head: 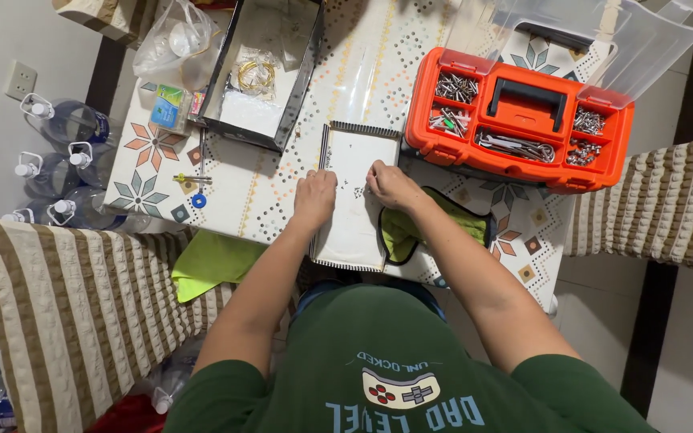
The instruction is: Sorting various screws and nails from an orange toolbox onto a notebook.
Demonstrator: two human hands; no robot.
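Now both hands are down on the white tray (352,228), a flat rectangular piece with ridged short edges that lies on the patterned bench (266,200), its near end hanging just over the bench edge toward the person. The left hand (315,198) rests on the tray's left side, fingers curled down against the surface, holding nothing that can be seen. The right hand (393,186) sits at the tray's right edge, fingers bent inward and pinching toward some tiny dark parts (359,192) lying on the tray right between the two hands; whether the fingertips actually grip one cannot be told. Just under the right wrist lies a green cloth (411,228), touching the tray's right side. Beyond the hands stands an orange toolbox (523,120) with its clear lid up, compartments full of metal screws. To the left, well apart, a grey metal box (262,76) holds a coil of gold wire.
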